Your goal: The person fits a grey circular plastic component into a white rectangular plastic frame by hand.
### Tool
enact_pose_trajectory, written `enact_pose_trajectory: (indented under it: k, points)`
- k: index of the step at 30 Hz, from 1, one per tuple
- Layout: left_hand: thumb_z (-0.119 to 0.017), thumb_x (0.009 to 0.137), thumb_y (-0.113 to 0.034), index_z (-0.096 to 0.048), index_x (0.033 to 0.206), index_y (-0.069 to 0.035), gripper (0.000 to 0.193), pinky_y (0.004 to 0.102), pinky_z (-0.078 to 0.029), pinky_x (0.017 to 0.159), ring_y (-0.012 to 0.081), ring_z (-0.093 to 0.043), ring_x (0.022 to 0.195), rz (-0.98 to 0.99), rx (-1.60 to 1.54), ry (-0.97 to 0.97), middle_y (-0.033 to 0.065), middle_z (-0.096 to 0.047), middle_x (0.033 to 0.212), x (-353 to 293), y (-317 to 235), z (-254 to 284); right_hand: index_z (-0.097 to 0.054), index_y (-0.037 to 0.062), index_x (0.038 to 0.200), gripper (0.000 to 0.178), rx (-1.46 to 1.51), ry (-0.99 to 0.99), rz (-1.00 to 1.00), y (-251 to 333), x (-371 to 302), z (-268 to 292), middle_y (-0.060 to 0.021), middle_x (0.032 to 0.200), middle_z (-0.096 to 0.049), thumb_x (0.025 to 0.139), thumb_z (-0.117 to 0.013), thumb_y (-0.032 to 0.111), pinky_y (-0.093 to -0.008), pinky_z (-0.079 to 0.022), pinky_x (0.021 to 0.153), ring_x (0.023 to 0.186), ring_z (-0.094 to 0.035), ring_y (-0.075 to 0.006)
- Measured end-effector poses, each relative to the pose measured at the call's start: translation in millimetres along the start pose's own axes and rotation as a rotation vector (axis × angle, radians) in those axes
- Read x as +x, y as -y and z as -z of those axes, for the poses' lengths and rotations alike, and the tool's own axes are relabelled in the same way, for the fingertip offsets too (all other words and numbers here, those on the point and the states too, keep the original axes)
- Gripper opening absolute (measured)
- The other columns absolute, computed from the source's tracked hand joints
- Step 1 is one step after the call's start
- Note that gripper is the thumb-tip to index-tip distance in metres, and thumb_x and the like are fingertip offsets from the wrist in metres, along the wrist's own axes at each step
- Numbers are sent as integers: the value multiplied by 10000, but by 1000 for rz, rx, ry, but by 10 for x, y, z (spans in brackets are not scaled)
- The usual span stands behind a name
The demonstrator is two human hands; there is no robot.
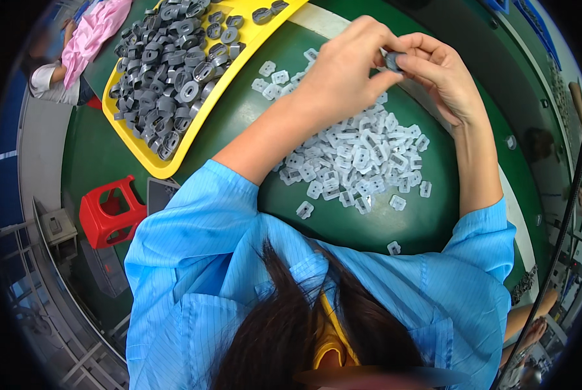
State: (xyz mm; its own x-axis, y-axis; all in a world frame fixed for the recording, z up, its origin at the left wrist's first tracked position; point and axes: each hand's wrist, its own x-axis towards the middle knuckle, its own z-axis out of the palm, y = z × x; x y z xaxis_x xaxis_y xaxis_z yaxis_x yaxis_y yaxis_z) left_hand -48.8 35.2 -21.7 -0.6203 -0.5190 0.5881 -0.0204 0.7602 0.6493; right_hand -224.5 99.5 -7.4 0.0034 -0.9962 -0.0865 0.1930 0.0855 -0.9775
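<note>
A small dark grey plastic part (393,61), roughly round, is pinched between the fingertips of both my hands over the far side of the green table. My left hand (350,68) reaches in above the heap of white pieces, its thumb and fingers closed at the part. From the other side, my right hand (443,73) grips it between thumb and curled fingers. Fingers cover much of the part. Below my hands lies a loose heap of small translucent white plastic pieces (362,159). Many grey ring-shaped parts (154,84) fill a yellow tray (255,39) to the left.
A red plastic stool (112,211) stands on the floor at left. Farther back there, a person sits by a pink cloth (96,36). A black cable (573,188) runs down the right side, with another person's arm (531,325) near the lower right.
</note>
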Motion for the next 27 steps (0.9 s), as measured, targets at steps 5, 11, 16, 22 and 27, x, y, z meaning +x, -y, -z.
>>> enact_pose_trajectory:
  k: [5, 11, 16, 22, 27]
  points:
    - [-732, 718, -44, -608, 1006, -31, 313, 346, -511, 768, 241, -612, 845, -41, 23, 91, 99, -593, 940, 20, -26, 92, -597, 61, 925, 150, 12, 78, -70, -28, 28, 102, 15, 844, -615, 790, -656, 86, -182, -437, 670, 754, -561, -45]
    - [-601, 780, -64, -612, 1083, 19, 315, 412, -457, 900, 397, -593, 969, 289, 618, 63, 229, -639, 1012, 353, 393, 843, -616, 39, 1039, 261, -477, -483, 39, -237, 134, 718, -16, 922, -647, 811, -667, 157, -228, -459, 757, 837, -591, -87]
    - [-689, 731, -138, -638, 1101, -1, 398, 337, -528, 761, 282, -667, 866, 618, 456, 131, 198, -658, 1010, 430, 653, 1190, -650, 18, 1067, 290, -1058, -786, 309, -243, 199, 694, -33, 951, -657, 822, -669, 171, -234, -458, 797, 845, -602, -106]
    - [-752, 737, -178, -655, 1045, -57, 345, 323, -531, 730, 212, -676, 825, 636, 678, 128, 112, -688, 939, 308, 1059, 1124, -688, 25, 891, 184, -825, -337, 288, -117, 103, 282, -39, 765, -667, 800, -660, 183, -262, -481, 696, 719, -603, -118]
    - [-698, 746, -143, -637, 1001, 30, 314, 323, -520, 718, 232, -658, 781, 369, 410, -117, 163, -666, 874, 311, 169, 825, -667, -25, 804, 208, -946, -39, 107, 119, -122, -88, -104, 686, -647, 772, -681, 181, -302, -485, 635, 629, -603, -176]
